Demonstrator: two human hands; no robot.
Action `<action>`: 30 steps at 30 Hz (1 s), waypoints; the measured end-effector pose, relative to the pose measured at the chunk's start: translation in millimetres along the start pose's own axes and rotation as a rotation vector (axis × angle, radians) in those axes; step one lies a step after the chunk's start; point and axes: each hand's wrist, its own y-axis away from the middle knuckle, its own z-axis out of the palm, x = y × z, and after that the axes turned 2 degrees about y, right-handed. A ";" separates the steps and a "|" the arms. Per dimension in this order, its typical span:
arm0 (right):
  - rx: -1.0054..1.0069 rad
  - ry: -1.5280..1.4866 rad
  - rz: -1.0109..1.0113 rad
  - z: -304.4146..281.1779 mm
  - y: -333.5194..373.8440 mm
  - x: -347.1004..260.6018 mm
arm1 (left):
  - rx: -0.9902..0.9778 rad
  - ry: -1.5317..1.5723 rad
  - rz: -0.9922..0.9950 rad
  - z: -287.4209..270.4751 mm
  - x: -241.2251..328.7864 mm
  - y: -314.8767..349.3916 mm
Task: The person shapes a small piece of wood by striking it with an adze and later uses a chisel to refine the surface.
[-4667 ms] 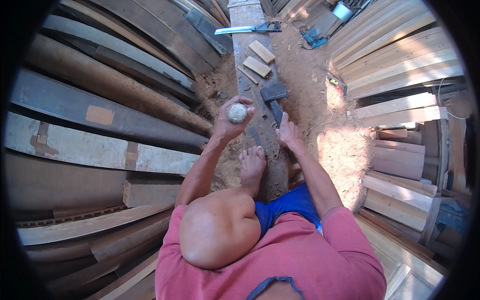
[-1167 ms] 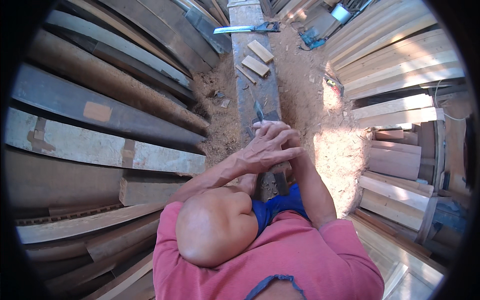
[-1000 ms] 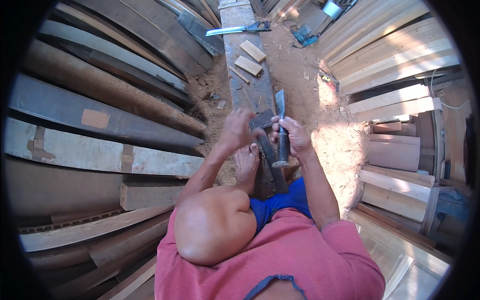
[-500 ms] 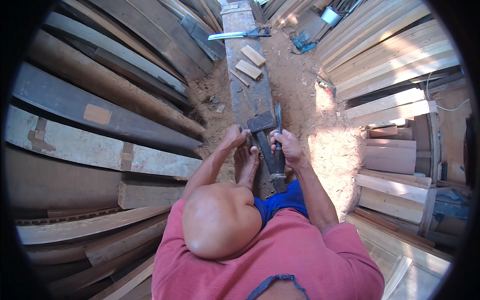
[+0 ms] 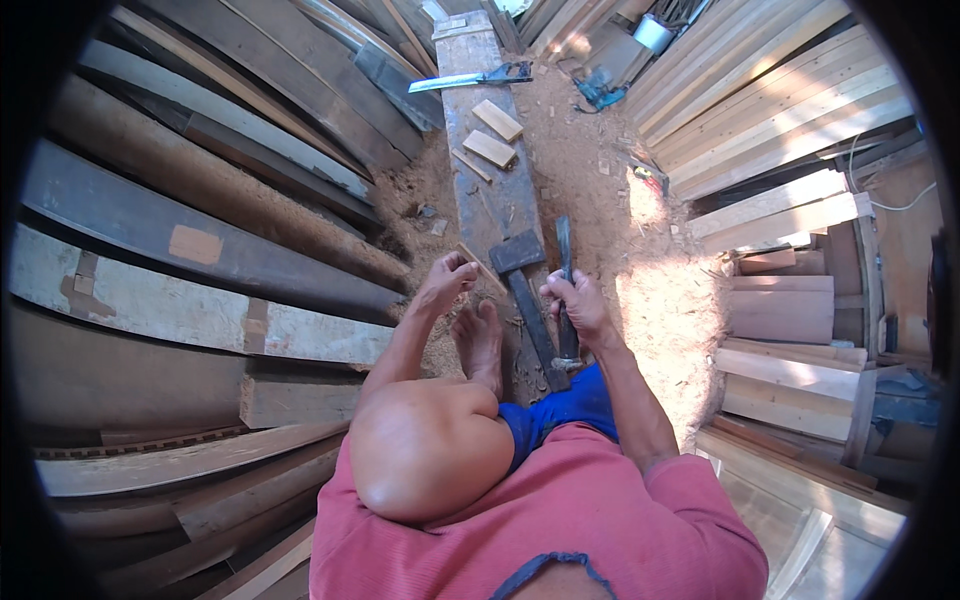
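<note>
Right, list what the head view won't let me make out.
Head view:
1. Handle middle of the dark metal chisel: hidden by the right hand.
2. Whether the left hand touches the thin brown wooden strip: contact too small.
3. Outer end of the long, tan-patched grey board: cut off by the picture's round edge.
4. What the yellow-and-red object is: too small.

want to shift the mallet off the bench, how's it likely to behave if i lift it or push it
The mallet will probably feel head-heavy, since its blocky head is much wider than the handle. It should stay stiff, as the handle looks straight and thick. Rolling seems unlikely given the squared-off head.
</note>
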 end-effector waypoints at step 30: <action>-0.150 0.012 -0.146 -114.1 62.1 -0.7 | 0.648 0.468 0.787 -111.0 106.9 288.1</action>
